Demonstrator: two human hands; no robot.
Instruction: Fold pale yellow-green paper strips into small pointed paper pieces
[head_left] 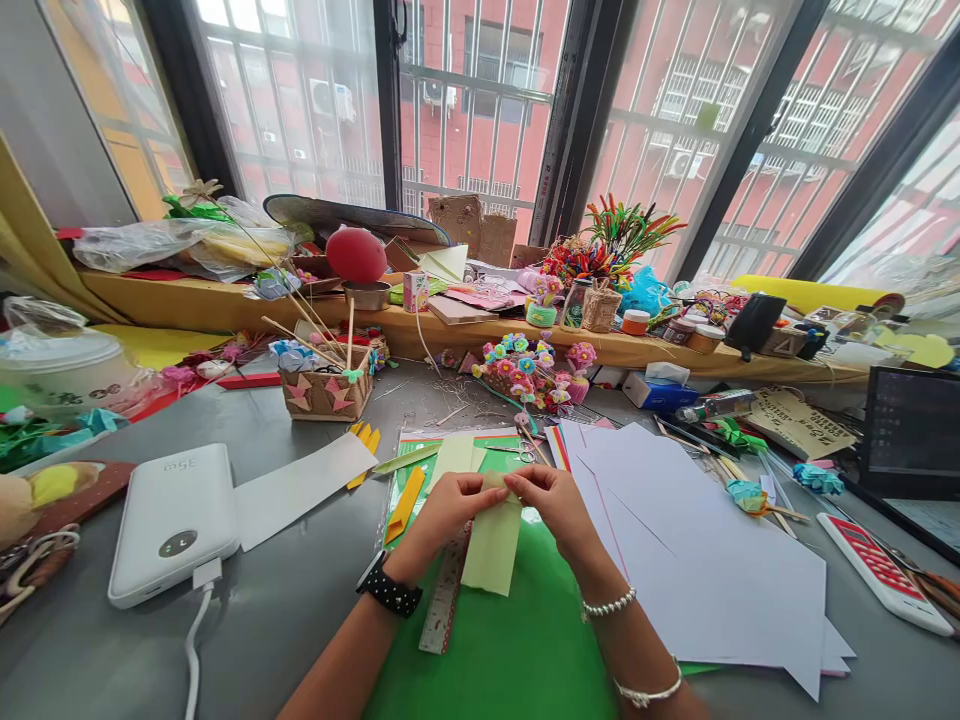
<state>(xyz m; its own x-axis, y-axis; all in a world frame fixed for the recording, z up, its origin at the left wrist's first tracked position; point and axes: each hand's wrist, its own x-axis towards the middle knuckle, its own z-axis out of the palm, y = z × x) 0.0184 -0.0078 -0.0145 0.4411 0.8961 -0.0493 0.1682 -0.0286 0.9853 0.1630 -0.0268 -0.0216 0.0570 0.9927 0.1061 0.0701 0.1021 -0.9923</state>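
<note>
Both hands meet over a green sheet on the table. My left hand pinches the top end of a pale green paper strip between thumb and fingers. Close beside it, my right hand pinches the same top edge. The strip hangs down toward me over the green sheet. Under my left wrist lies a worn ruler. Behind the left hand is another pale green paper piece, and to its left a folded yellow paper piece.
A white power bank with a cable and a white paper strip lie left. White sheets spread right, with a red-and-white calculator beyond. A cardboard basket, paper flowers and scissors are farther back.
</note>
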